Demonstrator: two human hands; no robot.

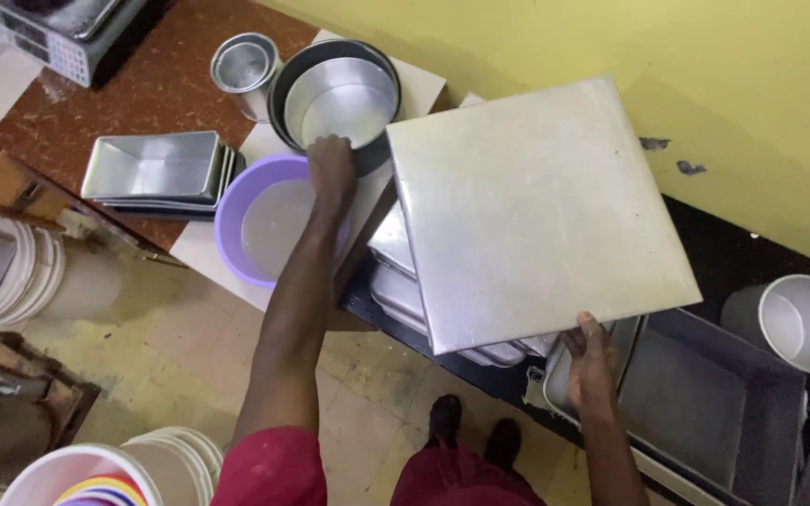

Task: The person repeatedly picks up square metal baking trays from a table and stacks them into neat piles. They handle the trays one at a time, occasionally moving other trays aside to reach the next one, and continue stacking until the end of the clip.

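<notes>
Right hand [591, 361] pinching big square pan [536, 211] by corner, bottom-up, tilted off pan stack [396, 272]. Left hand [332, 167] on round tin [344, 98] rim, grip unclear, prob steadying.

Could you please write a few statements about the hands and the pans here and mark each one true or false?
1. The right hand holds the big square metal tray by its near edge. True.
2. The left hand rests on a red bucket. False: it is at the rim of the purple bowl, beside the round pan.
3. The purple bowl holds stacked spoons. False: nothing shows in it.
4. A stack of rectangular pans sits to the left of the purple bowl. True.
5. The wall behind the trays is blue. False: it is yellow.
</notes>
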